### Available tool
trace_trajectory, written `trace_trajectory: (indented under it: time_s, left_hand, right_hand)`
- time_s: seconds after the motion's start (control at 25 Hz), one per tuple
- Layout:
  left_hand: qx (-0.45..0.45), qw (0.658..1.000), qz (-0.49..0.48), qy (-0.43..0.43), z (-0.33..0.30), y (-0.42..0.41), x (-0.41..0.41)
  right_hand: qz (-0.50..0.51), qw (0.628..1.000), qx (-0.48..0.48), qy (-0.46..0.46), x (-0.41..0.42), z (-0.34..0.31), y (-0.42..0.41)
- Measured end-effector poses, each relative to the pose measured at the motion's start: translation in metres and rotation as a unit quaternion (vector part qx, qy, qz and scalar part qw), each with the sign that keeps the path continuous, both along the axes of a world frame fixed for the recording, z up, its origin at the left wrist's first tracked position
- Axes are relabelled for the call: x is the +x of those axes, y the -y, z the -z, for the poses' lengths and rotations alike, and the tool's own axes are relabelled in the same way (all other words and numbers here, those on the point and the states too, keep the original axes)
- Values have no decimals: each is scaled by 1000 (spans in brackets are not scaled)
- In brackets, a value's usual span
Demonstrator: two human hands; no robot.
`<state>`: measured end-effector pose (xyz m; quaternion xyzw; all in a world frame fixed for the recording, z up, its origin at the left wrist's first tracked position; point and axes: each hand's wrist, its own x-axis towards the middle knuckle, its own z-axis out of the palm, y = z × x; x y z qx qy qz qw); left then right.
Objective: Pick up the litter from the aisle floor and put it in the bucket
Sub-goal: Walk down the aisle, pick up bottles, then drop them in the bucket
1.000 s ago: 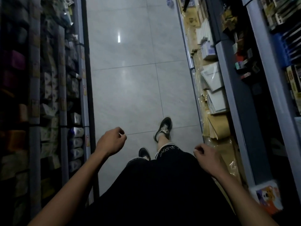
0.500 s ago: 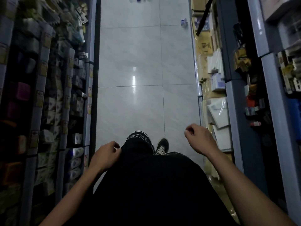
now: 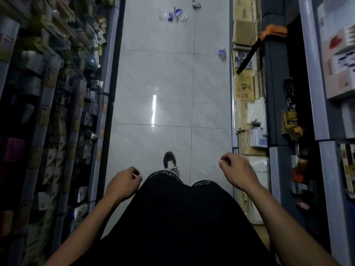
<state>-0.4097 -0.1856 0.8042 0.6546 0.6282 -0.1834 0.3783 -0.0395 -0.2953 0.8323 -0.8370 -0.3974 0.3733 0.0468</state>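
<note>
litter lies far up the aisle, both hands empty

litter (image 3: 172, 15), a cluster of clear bottles with blue labels, sits on the tiled floor (image 3: 169, 77) near the top of the view, well apart from the person. a single bottle (image 3: 222, 53) lies closer, tight against the base of the right shelving (image 3: 247, 89). a small pink and white scrap (image 3: 196, 4) shows just beyond the cluster; what it is cannot be told. no bucket is in view.

the left hand (image 3: 123, 184) hangs by the left thigh with fingers loosely curled and nothing in them. the right hand (image 3: 237, 172) is raised a little higher beside the right shelving, fingers also loosely curled round nothing. both look like the idle carriage of someone walking, arms out for balance in a narrow passage, not a reach.

one shoe (image 3: 170, 162) is planted forward on the tiles, which fits a step toward the litter. nothing looks collected so far; the walk-up is the step in hand. the bottle by the right shelving is likely the nearest first pick, and it will need a stoop.
</note>
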Motion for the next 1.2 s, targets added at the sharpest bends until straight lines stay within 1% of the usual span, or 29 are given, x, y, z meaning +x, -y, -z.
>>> trace_trajectory:
  time_s: [0.16, 0.24, 0.36, 0.52, 0.72, 0.88, 1.08, 1.2]
  left_hand:
    - [33, 997, 67, 11, -12, -108, 55]
    - [46, 995, 92, 13, -15, -160, 87]
    - [61, 992, 109, 25, -17, -228, 135]
    - [64, 991, 120, 17, -9, -302, 198]
    - [40, 994, 103, -13, -16, -352, 252]
    - [19, 998, 61, -23, -20, -378, 270]
    - [-2, 999, 10, -48, -14, -425, 286]
    - [-18, 999, -17, -37, 2, -475, 299]
  right_hand:
    - [22, 999, -25, 2, 25, -7, -27]
    - [55, 998, -32, -4, 42, -7, -41]
    - [87, 995, -36, -14, 71, -1, -70]
    - [103, 994, -26, -21, 127, 14, -138]
    - [72, 997, -7, -35, 206, 16, -246]
    - [20, 999, 6, -32, 259, 6, -337]
    - [-3, 999, 33, -30, 310, 1, -456]
    - [-11, 999, 36, -26, 333, 5, -523]
